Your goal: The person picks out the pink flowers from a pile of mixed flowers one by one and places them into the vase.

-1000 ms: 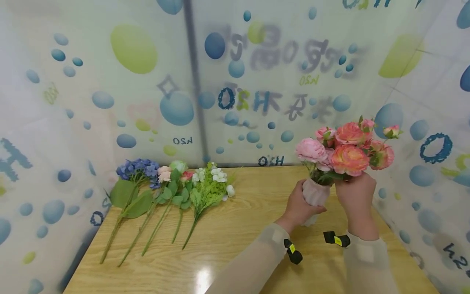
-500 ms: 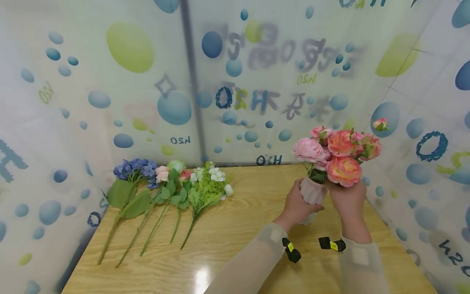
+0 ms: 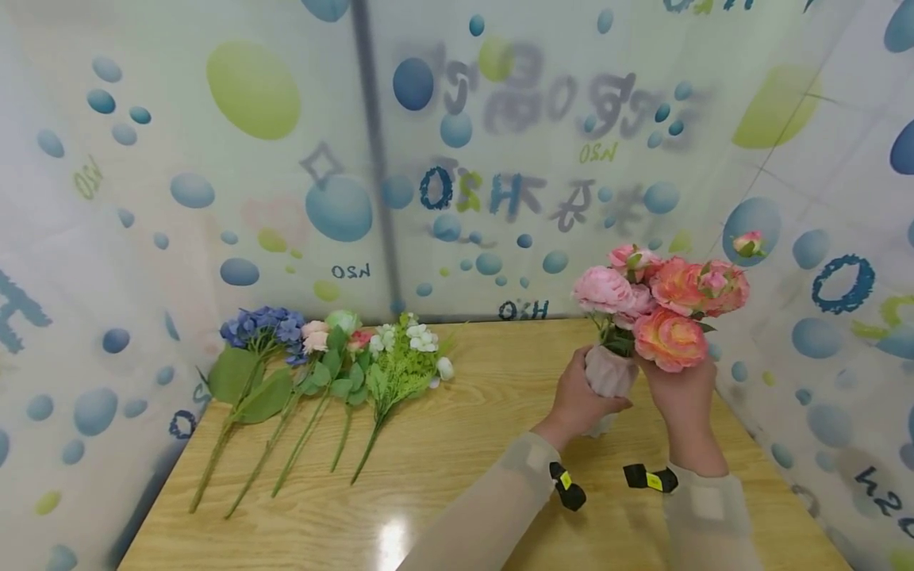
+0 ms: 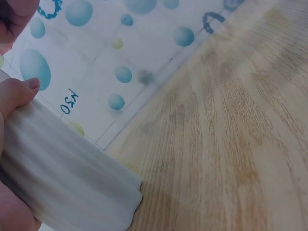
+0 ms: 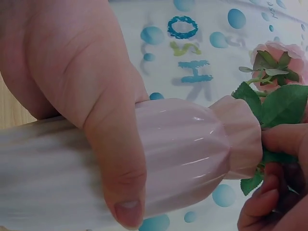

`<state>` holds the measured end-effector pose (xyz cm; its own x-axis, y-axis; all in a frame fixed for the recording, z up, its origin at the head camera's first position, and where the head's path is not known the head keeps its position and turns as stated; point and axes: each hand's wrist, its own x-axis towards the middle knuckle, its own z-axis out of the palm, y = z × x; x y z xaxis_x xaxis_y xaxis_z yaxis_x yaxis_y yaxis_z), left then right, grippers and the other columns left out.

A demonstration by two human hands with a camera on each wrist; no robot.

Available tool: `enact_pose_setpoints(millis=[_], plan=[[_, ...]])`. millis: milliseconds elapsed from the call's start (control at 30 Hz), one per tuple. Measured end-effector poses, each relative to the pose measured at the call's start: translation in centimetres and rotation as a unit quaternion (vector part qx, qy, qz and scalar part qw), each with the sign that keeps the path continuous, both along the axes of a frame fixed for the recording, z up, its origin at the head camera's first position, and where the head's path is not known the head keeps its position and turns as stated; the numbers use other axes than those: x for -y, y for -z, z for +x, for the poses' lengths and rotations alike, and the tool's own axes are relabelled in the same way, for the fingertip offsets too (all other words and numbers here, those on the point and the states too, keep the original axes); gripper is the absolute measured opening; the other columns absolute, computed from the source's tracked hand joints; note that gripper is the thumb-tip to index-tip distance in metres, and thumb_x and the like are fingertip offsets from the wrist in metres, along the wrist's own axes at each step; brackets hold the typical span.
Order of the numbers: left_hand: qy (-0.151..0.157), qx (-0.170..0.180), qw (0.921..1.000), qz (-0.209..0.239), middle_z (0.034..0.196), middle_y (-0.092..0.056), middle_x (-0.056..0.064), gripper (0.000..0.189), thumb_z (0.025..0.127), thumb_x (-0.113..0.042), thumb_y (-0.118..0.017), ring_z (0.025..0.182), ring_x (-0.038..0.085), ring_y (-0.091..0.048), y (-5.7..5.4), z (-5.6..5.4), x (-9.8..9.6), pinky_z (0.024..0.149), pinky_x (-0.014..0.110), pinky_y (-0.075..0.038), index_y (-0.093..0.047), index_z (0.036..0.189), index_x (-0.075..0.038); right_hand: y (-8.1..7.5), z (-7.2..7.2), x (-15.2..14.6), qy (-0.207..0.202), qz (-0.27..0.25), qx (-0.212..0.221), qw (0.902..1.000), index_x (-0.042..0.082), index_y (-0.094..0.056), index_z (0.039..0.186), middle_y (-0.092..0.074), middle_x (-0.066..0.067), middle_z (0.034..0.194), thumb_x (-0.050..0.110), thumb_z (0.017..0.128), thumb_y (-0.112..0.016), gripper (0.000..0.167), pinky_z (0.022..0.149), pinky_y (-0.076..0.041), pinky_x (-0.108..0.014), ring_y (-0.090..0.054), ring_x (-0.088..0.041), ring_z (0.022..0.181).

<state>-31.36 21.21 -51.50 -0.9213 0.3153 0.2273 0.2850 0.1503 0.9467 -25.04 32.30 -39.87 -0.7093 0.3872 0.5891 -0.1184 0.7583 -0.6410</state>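
Note:
A pale pink fluted vase (image 3: 610, 373) stands on the wooden table, with my left hand (image 3: 575, 398) gripping its body. The left wrist view shows the vase's base (image 4: 91, 192) at the table. Light pink blooms (image 3: 603, 290) rise from its mouth. Beside the mouth, my right hand (image 3: 684, 408) holds a bunch of coral-pink artificial peonies (image 3: 670, 339) by the stems, just under the blooms. In the right wrist view, curled right-hand fingers (image 5: 262, 204) are at the vase's wavy rim (image 5: 240, 137), among green leaves (image 5: 284, 103). The stems inside the vase are hidden.
Several artificial stems lie at the table's left: a blue hydrangea (image 3: 267, 331), a pale pink flower (image 3: 317, 339), a green-white bloom (image 3: 346, 322) and a white-flowered spray (image 3: 400, 365). A curtain (image 3: 457, 262) with printed bubbles stands behind the table (image 3: 457, 452).
My right hand has come down and left with the peonies, closer to the vase, and the blooms have turned a little. My left hand keeps its grip on the vase.

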Motion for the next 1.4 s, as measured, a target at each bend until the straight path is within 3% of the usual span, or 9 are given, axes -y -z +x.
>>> enact_pose_setpoints(millis=[167, 267, 433, 500, 667, 867, 1100, 1233, 1400], plan=[[-0.001, -0.001, 1.0000, 0.003, 0.117, -0.049, -0.015, 0.093, 0.061, -0.040, -0.086, 0.097, 0.006, -0.052, 0.0, -0.1, -0.1, 0.080, 0.033, -0.050, -0.030, 0.136, -0.038, 0.1, -0.5, -0.1, -0.056, -0.102, 0.044, 0.9922, 0.005, -0.037, 0.137, -0.047, -0.013, 0.131, 0.013, 0.078, -0.076, 0.071, 0.099, -0.038, -0.048, -0.044, -0.026, 0.122], [0.000, -0.001, 1.0000, 0.001, 0.116, -0.049, -0.015, 0.093, 0.062, -0.040, -0.086, 0.097, 0.006, -0.052, 0.0, -0.1, -0.1, 0.080, 0.033, -0.050, -0.030, 0.136, -0.037, 0.6, -0.7, 0.0, -0.058, -0.147, 0.045, 0.9865, 0.013, -0.034, 0.140, -0.044, -0.004, 0.134, 0.015, 0.079, -0.075, 0.074, 0.101, -0.037, -0.032, -0.041, -0.012, 0.122], [0.004, 0.003, 1.0000, -0.001, 0.118, -0.048, -0.016, 0.092, 0.061, -0.039, -0.087, 0.099, 0.006, -0.052, -0.1, 0.0, 0.1, 0.082, 0.035, -0.049, -0.032, 0.135, -0.037, 2.2, -0.2, 1.0, -0.099, -0.190, -0.066, 0.9745, 0.004, -0.054, 0.119, -0.058, 0.002, 0.103, 0.003, 0.075, -0.075, 0.049, 0.070, -0.046, -0.015, -0.055, -0.005, 0.088], [0.002, 0.003, 1.0000, -0.002, 0.118, -0.048, -0.015, 0.092, 0.061, -0.038, -0.087, 0.099, 0.007, -0.052, -0.1, 0.0, 0.2, 0.081, 0.035, -0.049, -0.032, 0.135, -0.037, 2.7, 0.2, 1.7, -0.140, -0.214, -0.117, 0.9598, -0.002, -0.056, 0.112, -0.058, 0.000, 0.091, -0.004, 0.075, -0.073, 0.041, 0.060, -0.047, -0.015, -0.056, -0.008, 0.075], [0.003, 0.001, 1.0000, 0.001, 0.117, -0.048, -0.015, 0.092, 0.062, -0.038, -0.086, 0.097, 0.006, -0.051, -0.1, 0.0, 0.3, 0.082, 0.035, -0.050, -0.031, 0.136, -0.038, 3.8, 0.6, 2.3, -0.189, -0.253, -0.180, 0.9317, -0.001, -0.053, 0.120, -0.054, -0.005, 0.093, -0.012, 0.072, -0.071, 0.052, 0.063, -0.045, -0.021, -0.050, -0.016, 0.076], [0.011, 0.003, 0.9999, 0.005, 0.120, -0.048, -0.017, 0.091, 0.063, -0.040, -0.085, 0.101, 0.005, -0.051, 0.2, 0.0, 0.2, 0.084, 0.035, -0.049, -0.031, 0.135, -0.037, 5.3, -0.5, 0.9, -0.193, -0.246, -0.093, 0.9451, 0.011, -0.045, 0.134, -0.049, -0.004, 0.128, -0.007, 0.073, -0.074, 0.071, 0.088, -0.044, -0.020, -0.049, -0.015, 0.113], [0.019, 0.033, 0.9983, -0.044, 0.108, -0.050, -0.015, 0.084, 0.058, -0.030, -0.090, 0.092, 0.005, -0.051, 2.7, 0.1, 1.4, 0.078, 0.028, -0.047, -0.041, 0.126, -0.028, 5.5, -2.2, 0.9, -0.193, -0.217, 0.052, 0.9556, 0.015, -0.036, 0.140, -0.043, -0.003, 0.135, 0.018, 0.078, -0.077, 0.075, 0.085, -0.040, -0.013, -0.044, -0.009, 0.114], [0.047, 0.004, 0.9949, -0.089, 0.108, -0.052, -0.013, 0.085, 0.059, -0.028, -0.090, 0.091, 0.004, -0.052, 3.8, -0.2, 2.3, 0.076, 0.026, -0.047, -0.041, 0.128, -0.026, 4.4, -2.0, 1.9, -0.191, -0.232, 0.044, 0.9528, 0.021, -0.032, 0.143, -0.040, -0.001, 0.139, 0.015, 0.074, -0.079, 0.083, 0.094, -0.036, -0.022, -0.041, -0.010, 0.120], [0.070, -0.041, 0.9862, -0.144, 0.127, -0.049, -0.010, 0.098, 0.059, -0.038, -0.088, 0.106, 0.007, -0.052, 3.3, -0.1, 4.3, 0.082, 0.028, -0.048, -0.035, 0.140, -0.025, 4.2, -2.1, 2.3, -0.186, -0.250, 0.012, 0.9502, 0.027, -0.028, 0.144, -0.035, 0.001, 0.143, 0.006, 0.071, -0.080, 0.092, 0.100, -0.032, -0.031, -0.035, -0.012, 0.126]])
